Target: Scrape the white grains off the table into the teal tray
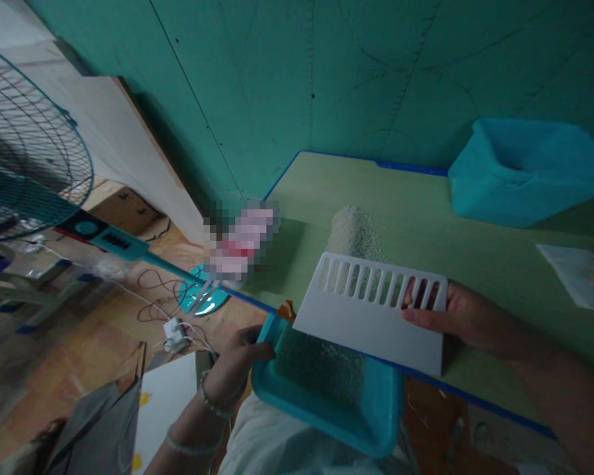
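Far left of the blue tray (pixel 321 422), a floor fan (pixel 111 243) leans into view, its round cage cut off by the frame's edge; behind its neck sits a cardboard box (pixel 123 210), its contents not visible. Nearer the tray, beyond its left corner, a pinkish object (pixel 242 245) at the edge of the surface (pixel 416 231) is pixelated past recognition. The left hand (pixel 237 366) grips the tray's left rim, thumb uppermost, its other fingers mostly hidden. The tray hangs just off the surface's near edge, with what looks like a thin, speckled layer of grains on its bottom, too dim to make out well. Beyond the tray's far side, a heap of pale granules (pixel 354 227) lies on the surface, partly covered by a white slotted board (pixel 366 333). The board slants down toward the tray's far rim; whether they touch is unclear. To the tray's right, the right hand (pixel 470 316) pinches the board's end, fingers showing dark through the slots. Farther right and beyond the tray stands a blue bin (pixel 495 188), something indistinct inside; nearer, a white sheet (pixel 574 277) bears a brownish item, cut off by the frame.
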Action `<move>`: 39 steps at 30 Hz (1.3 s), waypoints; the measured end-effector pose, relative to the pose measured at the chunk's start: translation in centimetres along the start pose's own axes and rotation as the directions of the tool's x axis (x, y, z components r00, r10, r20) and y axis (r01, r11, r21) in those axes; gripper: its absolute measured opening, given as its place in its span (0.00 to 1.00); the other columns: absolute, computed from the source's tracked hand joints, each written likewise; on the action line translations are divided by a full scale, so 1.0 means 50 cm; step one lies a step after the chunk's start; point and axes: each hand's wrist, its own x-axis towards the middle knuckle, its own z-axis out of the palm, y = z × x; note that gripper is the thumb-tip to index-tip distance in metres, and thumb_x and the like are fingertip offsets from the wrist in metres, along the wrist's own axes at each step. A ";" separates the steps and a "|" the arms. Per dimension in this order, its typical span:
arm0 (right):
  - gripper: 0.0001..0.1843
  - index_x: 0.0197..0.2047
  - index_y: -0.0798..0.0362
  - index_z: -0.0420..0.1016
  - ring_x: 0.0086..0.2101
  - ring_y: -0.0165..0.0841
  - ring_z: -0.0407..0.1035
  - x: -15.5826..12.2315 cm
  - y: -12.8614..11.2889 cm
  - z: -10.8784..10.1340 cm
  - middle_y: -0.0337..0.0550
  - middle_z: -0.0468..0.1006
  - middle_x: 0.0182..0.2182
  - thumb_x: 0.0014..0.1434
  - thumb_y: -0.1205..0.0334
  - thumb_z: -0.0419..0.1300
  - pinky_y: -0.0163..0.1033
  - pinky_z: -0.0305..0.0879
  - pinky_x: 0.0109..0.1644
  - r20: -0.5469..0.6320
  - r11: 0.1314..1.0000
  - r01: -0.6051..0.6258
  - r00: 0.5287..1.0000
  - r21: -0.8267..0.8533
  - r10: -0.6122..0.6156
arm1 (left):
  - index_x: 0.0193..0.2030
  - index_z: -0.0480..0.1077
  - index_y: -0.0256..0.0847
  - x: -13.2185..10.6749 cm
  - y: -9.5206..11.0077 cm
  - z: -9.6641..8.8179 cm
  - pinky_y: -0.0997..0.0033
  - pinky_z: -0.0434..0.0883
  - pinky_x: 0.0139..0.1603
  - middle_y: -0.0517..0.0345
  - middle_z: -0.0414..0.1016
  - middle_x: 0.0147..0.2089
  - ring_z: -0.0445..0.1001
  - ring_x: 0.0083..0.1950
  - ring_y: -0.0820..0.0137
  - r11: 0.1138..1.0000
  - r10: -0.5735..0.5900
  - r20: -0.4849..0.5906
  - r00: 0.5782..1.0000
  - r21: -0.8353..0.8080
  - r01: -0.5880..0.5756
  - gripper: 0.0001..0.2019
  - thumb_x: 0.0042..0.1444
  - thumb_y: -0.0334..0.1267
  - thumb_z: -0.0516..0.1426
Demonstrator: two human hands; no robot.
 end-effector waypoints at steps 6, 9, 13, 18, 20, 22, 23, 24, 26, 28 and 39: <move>0.16 0.28 0.47 0.70 0.23 0.35 0.71 0.000 0.005 -0.023 0.34 0.77 0.22 0.35 0.52 0.68 0.39 0.68 0.26 -0.218 0.995 0.038 0.976 0.090 -0.017 | 0.25 0.75 0.34 -0.003 0.001 0.001 0.68 0.68 0.28 0.55 0.77 0.23 0.73 0.26 0.64 1.000 0.006 -0.012 1.000 0.005 -0.006 0.12 0.28 0.27 0.57; 0.17 0.27 0.47 0.70 0.26 0.34 0.72 0.005 0.006 -0.029 0.34 0.77 0.24 0.35 0.51 0.69 0.39 0.69 0.30 -0.343 0.982 0.141 0.935 0.126 -0.091 | 0.25 0.75 0.34 -0.005 0.002 0.003 0.69 0.68 0.28 0.56 0.77 0.22 0.73 0.26 0.65 1.000 0.004 -0.010 1.000 0.002 -0.004 0.12 0.28 0.27 0.57; 0.18 0.27 0.47 0.69 0.25 0.34 0.70 0.009 0.006 -0.026 0.33 0.76 0.22 0.35 0.50 0.69 0.38 0.67 0.29 -0.339 0.988 0.123 0.937 0.098 -0.083 | 0.23 0.75 0.34 -0.005 0.001 0.003 0.70 0.68 0.28 0.56 0.76 0.21 0.72 0.24 0.67 1.000 0.004 -0.009 1.000 -0.001 -0.004 0.11 0.27 0.27 0.57; 0.18 0.27 0.48 0.69 0.25 0.33 0.71 0.005 -0.002 -0.021 0.34 0.76 0.23 0.34 0.51 0.69 0.38 0.67 0.29 -0.312 0.996 0.060 0.949 0.072 -0.035 | 0.23 0.75 0.35 -0.001 0.001 0.000 0.70 0.68 0.29 0.57 0.76 0.21 0.71 0.24 0.68 1.000 -0.013 -0.006 1.000 -0.017 0.013 0.11 0.27 0.27 0.58; 0.18 0.27 0.48 0.70 0.25 0.33 0.71 0.002 -0.007 -0.020 0.34 0.76 0.23 0.33 0.51 0.70 0.37 0.67 0.29 -0.293 0.995 0.040 0.956 0.086 -0.013 | 0.23 0.75 0.35 0.000 0.002 0.000 0.70 0.68 0.29 0.57 0.76 0.21 0.71 0.25 0.68 1.000 -0.017 -0.010 1.000 -0.018 0.017 0.11 0.26 0.28 0.58; 0.19 0.26 0.48 0.70 0.24 0.33 0.70 0.001 -0.010 -0.017 0.32 0.75 0.21 0.32 0.51 0.70 0.37 0.66 0.27 -0.271 0.994 0.012 0.963 0.104 0.017 | 0.23 0.75 0.35 0.000 0.003 0.000 0.71 0.68 0.28 0.57 0.76 0.21 0.70 0.25 0.68 1.000 -0.020 -0.011 1.000 -0.016 0.020 0.11 0.26 0.28 0.58; 0.19 0.26 0.48 0.70 0.23 0.32 0.70 0.000 -0.011 -0.016 0.32 0.75 0.20 0.30 0.51 0.71 0.36 0.66 0.26 -0.259 0.993 0.001 0.965 0.117 0.030 | 0.22 0.75 0.35 0.001 0.003 0.000 0.71 0.68 0.28 0.57 0.76 0.21 0.70 0.25 0.69 1.000 -0.022 -0.009 1.000 -0.017 0.022 0.11 0.25 0.28 0.57; 0.20 0.25 0.48 0.70 0.23 0.32 0.69 0.000 -0.012 -0.015 0.31 0.74 0.20 0.29 0.51 0.71 0.36 0.66 0.25 -0.250 0.992 -0.004 0.967 0.128 0.037 | 0.22 0.75 0.35 0.001 0.002 0.000 0.71 0.68 0.27 0.57 0.76 0.21 0.70 0.25 0.69 1.000 -0.024 -0.006 1.000 -0.018 0.024 0.11 0.25 0.28 0.57; 0.20 0.25 0.48 0.71 0.22 0.31 0.69 0.001 -0.009 -0.015 0.31 0.75 0.20 0.28 0.50 0.71 0.35 0.65 0.25 -0.258 0.989 0.016 0.966 0.144 0.022 | 0.22 0.75 0.35 0.001 0.001 0.000 0.72 0.68 0.27 0.58 0.76 0.21 0.70 0.25 0.69 1.000 -0.024 -0.002 1.000 -0.020 0.024 0.11 0.25 0.27 0.57; 0.20 0.26 0.47 0.71 0.23 0.31 0.70 0.004 -0.003 -0.017 0.31 0.76 0.21 0.30 0.49 0.71 0.35 0.66 0.26 -0.291 0.986 0.066 0.957 0.151 -0.020 | 0.22 0.75 0.35 0.000 -0.001 0.001 0.73 0.68 0.27 0.58 0.76 0.21 0.70 0.25 0.70 1.000 -0.023 -0.006 1.000 -0.018 0.023 0.11 0.25 0.28 0.58; 0.19 0.29 0.48 0.70 0.28 0.34 0.72 0.013 0.007 -0.020 0.34 0.77 0.25 0.36 0.49 0.69 0.39 0.67 0.32 -0.330 0.982 0.151 0.938 0.116 -0.106 | 0.21 0.75 0.35 0.001 0.000 0.001 0.72 0.68 0.25 0.58 0.75 0.19 0.70 0.22 0.70 1.000 -0.014 0.003 1.000 -0.021 0.014 0.10 0.25 0.28 0.58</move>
